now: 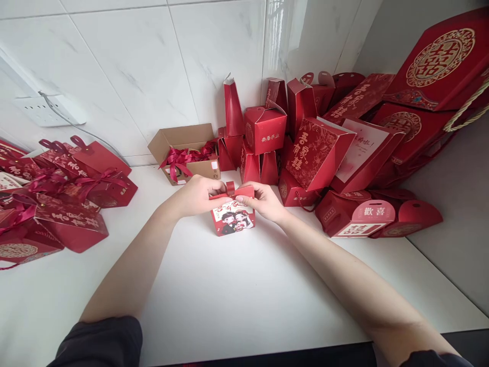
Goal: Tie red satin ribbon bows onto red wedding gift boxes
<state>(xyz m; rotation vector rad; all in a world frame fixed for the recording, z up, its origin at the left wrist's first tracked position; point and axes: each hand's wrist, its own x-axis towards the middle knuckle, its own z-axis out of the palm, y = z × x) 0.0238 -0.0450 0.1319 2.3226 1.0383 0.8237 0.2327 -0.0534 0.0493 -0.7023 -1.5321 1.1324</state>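
Left hand (196, 198) and right hand (263, 200) each pinch the top edge of the small red-and-white paperboard box (235, 223) with printed cartoon couple, upright on the white surface (229, 290); step judged top-edge adjustment, next move calling for aligned panels.

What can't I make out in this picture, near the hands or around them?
All in the head view:
- The box's back and inside: hidden by its front and the hands.
- Part of its top lettering: covered by the thumbs of the left hand and right hand.
- The carton's bottom: hidden by ribbons and its front wall.
- Boxes at far left: some cut off by the left edge.
- Big box: cut off by the right edge.
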